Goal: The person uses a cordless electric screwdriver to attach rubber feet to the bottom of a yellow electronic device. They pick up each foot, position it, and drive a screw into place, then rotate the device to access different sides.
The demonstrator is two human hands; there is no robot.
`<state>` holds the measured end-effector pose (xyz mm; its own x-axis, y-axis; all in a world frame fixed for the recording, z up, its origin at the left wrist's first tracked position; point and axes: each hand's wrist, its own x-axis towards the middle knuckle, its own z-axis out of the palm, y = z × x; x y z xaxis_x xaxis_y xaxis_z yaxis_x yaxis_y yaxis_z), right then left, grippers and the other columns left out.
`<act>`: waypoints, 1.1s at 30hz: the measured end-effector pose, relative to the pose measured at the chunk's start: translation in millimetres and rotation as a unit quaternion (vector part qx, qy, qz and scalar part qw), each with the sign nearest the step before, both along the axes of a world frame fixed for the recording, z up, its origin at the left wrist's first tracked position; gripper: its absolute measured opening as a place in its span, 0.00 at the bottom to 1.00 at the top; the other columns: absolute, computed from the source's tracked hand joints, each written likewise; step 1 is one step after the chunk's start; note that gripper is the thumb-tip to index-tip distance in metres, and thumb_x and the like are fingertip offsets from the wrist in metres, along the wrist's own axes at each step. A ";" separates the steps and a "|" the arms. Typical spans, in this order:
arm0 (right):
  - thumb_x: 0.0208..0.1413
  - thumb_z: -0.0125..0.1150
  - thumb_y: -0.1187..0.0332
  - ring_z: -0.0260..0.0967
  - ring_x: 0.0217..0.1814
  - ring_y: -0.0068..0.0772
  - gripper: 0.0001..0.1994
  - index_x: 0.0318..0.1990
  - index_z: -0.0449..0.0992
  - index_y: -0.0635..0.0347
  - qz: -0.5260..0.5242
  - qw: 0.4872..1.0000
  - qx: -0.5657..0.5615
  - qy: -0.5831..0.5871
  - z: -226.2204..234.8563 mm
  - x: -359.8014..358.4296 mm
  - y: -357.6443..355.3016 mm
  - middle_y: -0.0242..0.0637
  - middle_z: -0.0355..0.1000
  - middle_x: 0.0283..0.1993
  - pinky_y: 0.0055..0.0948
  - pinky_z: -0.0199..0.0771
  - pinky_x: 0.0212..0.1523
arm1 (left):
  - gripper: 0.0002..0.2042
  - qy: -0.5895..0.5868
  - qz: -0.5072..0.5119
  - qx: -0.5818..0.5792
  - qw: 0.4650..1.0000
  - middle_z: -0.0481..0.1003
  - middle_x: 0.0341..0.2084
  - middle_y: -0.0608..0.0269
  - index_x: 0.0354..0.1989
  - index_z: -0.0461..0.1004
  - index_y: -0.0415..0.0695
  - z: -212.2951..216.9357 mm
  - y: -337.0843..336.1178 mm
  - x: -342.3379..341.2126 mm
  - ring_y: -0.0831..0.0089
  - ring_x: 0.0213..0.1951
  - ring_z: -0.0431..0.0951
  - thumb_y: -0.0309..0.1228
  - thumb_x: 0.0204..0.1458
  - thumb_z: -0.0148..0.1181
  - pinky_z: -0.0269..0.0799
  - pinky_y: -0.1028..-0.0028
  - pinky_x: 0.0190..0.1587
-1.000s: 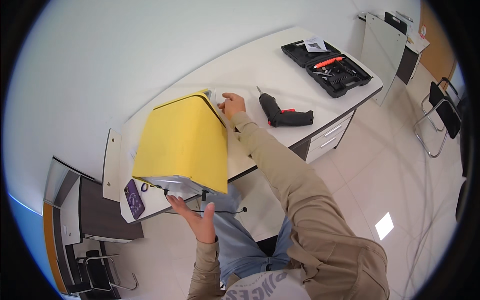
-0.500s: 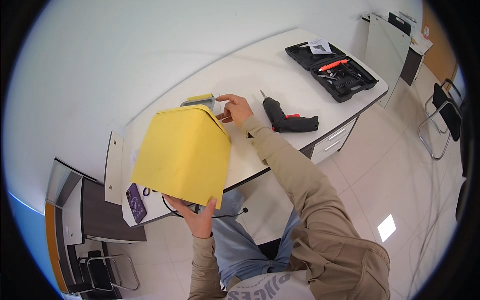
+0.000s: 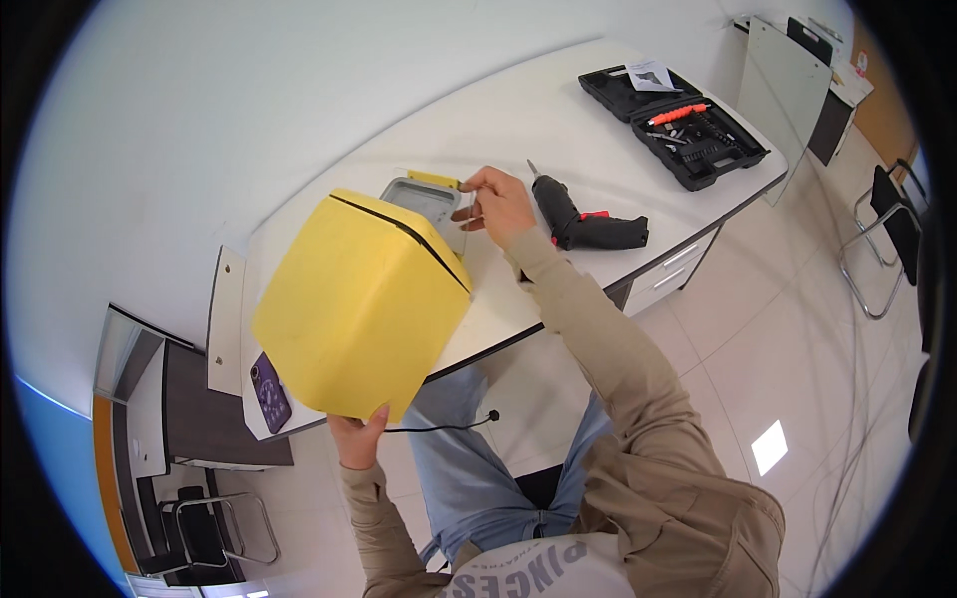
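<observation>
A yellow box-shaped appliance [image 3: 349,299], looking like a small toaster oven, is tipped on the desk's near edge. My left hand [image 3: 357,439] grips its near lower edge, thumb on the yellow face, fingers hidden beneath. At its far end a door [image 3: 446,231] with a grey inner frame and a yellow edge stands open. My right hand [image 3: 501,204] closes its fingertips on the right side of this door. From the appliance a black power cord [image 3: 444,429] hangs over the edge, ending in a plug. A black cordless screwdriver [image 3: 578,219] lies right of my right hand.
An open black tool case [image 3: 688,130] with bits and an orange flexible shaft sits at the desk's far right. Near the left corner lies a purple phone [image 3: 269,394], close to the appliance. The desk [image 3: 399,149] runs along a wall; chairs stand on both sides.
The appliance has tilted and shifted, its open door showing more, with a dark gap along its far edge. My left hand has moved left and down; my right hand has moved slightly right and up.
</observation>
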<state>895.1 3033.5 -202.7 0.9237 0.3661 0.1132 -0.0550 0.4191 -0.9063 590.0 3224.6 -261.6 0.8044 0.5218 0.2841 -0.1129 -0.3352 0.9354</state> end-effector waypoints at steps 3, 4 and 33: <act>0.57 0.37 0.80 0.78 0.35 0.30 0.11 0.38 0.70 0.65 -0.046 0.998 -0.021 -0.034 -5.6 -21.6 -19.5 0.34 0.66 0.29 0.27 0.78 0.31 | 0.28 0.008 -0.037 -0.047 0.998 0.73 0.46 0.60 0.55 0.65 0.38 7.9 16.7 -5.9 0.70 0.49 0.74 0.21 0.43 0.68 0.68 0.69 0.54; 0.58 0.37 0.80 0.78 0.34 0.30 0.10 0.37 0.69 0.65 -0.063 0.996 -0.028 -0.051 -9.2 -28.1 -24.3 0.37 0.69 0.35 0.27 0.77 0.29 | 0.27 0.009 -0.045 -0.059 0.997 0.73 0.46 0.61 0.54 0.66 0.39 10.3 21.8 -7.0 0.71 0.49 0.74 0.21 0.43 0.67 0.68 0.69 0.54; 0.50 0.46 0.76 0.70 0.29 0.54 0.21 0.54 0.70 0.69 0.034 0.971 -0.142 -0.190 -10.4 -80.3 -54.4 0.55 0.70 0.26 0.43 0.68 0.32 | 0.25 -0.072 -0.044 -0.157 0.984 0.74 0.49 0.64 0.56 0.67 0.40 4.8 37.2 0.2 0.72 0.51 0.72 0.17 0.46 0.55 0.65 0.71 0.55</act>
<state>814.7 2979.0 -213.1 0.8075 0.4913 0.3264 0.2870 0.1562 -0.9451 590.2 3261.8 -256.9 0.8139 0.5318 0.2341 -0.2674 -0.0148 0.9635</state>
